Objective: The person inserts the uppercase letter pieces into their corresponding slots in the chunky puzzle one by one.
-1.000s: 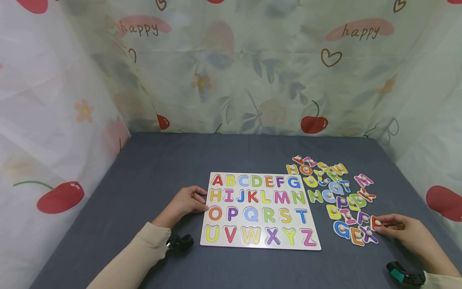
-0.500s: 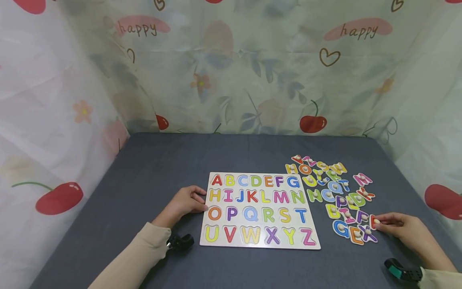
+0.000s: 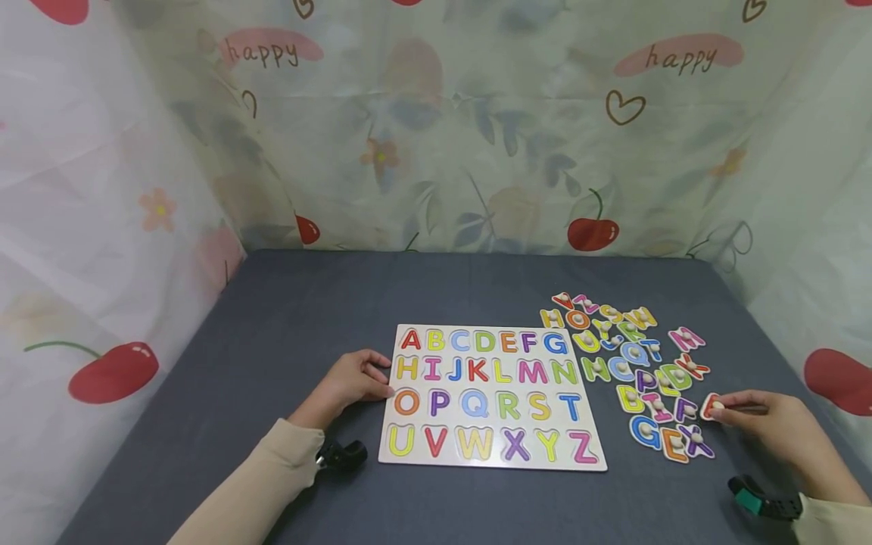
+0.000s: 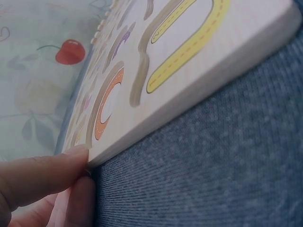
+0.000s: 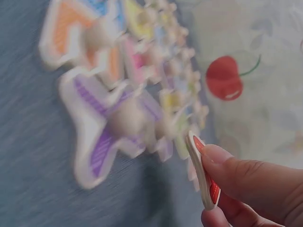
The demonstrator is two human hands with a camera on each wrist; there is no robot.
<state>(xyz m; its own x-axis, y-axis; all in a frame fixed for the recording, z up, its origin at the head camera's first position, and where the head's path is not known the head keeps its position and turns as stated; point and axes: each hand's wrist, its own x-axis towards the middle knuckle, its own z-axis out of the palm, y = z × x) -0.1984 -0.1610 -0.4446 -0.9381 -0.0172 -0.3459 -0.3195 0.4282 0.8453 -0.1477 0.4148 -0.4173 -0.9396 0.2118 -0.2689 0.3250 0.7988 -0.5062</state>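
A white alphabet puzzle board [image 3: 490, 390] lies flat on the dark cloth, its recesses printed A to Z in colour. At its left edge rests my left hand [image 3: 356, 377]; the left wrist view has the thumb [image 4: 42, 172] on the board's edge and the other fingers bent against its side. My right hand [image 3: 777, 424] pinches a red letter piece [image 3: 711, 407] between thumb and fingers. Seen edge-on in the right wrist view, the red piece [image 5: 204, 172] is tilted up off the cloth, its letter partly hidden by the thumb. Close by lie a purple X [image 3: 696, 441] and a purple F [image 3: 684, 409].
Several knobbed letter pieces are scattered right of the board, among them a blue G [image 3: 644, 432], an orange E [image 3: 674, 445] and a pink M [image 3: 686, 339]. The yellow H [image 3: 552, 318] lies at the board's back right corner. A patterned curtain [image 3: 456, 151] stands behind the table.
My right hand has lifted the red piece slightly and drawn it away from the F and X, tilting it. The left hand and the board stay where they were.
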